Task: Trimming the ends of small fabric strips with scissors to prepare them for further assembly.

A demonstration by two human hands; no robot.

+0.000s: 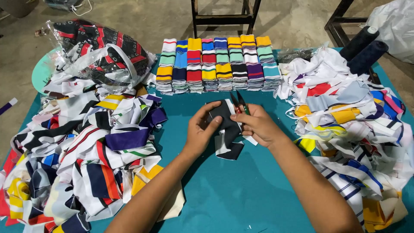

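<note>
— What lay around the black-and-white fabric piece [227, 129]?

— It sat mid teal worktop [241, 194]. Left of it sprawled a big heap of striped scraps [82, 151]; right of it, another scrap pile [349, 125]; beyond it, rows of folded striped bands [217, 64].

— And the hands?

— The left hand [202, 129] had its grip closed on the piece's left edge. The right hand [258, 125] pinched its right edge, also holding small snips [239, 102], blades pointing away.

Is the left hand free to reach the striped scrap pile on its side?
Probably not right away: the left hand is holding the black fabric piece, though the striped scrap pile lies close, nothing between.
</note>
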